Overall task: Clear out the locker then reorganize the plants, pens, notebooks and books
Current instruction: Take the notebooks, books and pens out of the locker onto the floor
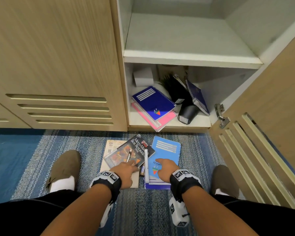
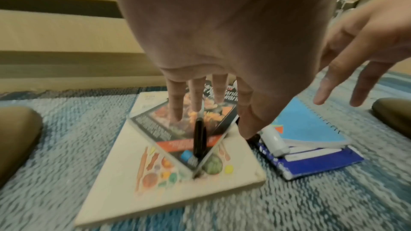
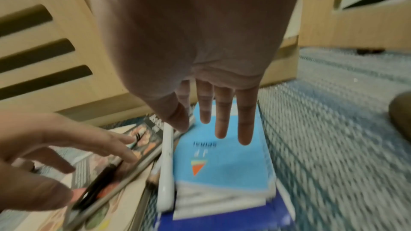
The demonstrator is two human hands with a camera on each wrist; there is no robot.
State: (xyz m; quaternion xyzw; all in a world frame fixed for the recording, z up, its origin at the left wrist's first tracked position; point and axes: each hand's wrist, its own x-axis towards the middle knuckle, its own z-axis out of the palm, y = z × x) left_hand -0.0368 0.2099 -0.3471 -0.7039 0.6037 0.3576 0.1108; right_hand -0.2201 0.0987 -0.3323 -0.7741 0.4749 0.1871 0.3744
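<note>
On the carpet before the open locker lies a cream book (image 1: 109, 150) with a black restaurant book (image 1: 134, 150) (image 2: 169, 129) on it. A black pen (image 1: 129, 155) (image 2: 199, 138) rests on that cover. My left hand (image 1: 126, 167) (image 2: 200, 108) reaches over it, fingers straight, holding nothing. A white marker (image 1: 146, 164) (image 3: 166, 161) lies beside a light blue spiral notebook (image 1: 167, 149) (image 3: 222, 161) stacked on a dark blue one (image 1: 157, 186). My right hand (image 1: 165, 166) (image 3: 218, 124) hovers over the light blue cover, fingers straight. Contact is unclear for both hands.
The locker's lower shelf holds a blue notebook (image 1: 153, 103) on a pink one (image 1: 162, 121), a tipped black plant pot (image 1: 186, 113), a leaning dark notebook (image 1: 197, 96) and a white box (image 1: 143, 76). The slatted door (image 1: 262, 133) stands open at right. My shoes (image 1: 65, 166) flank the piles.
</note>
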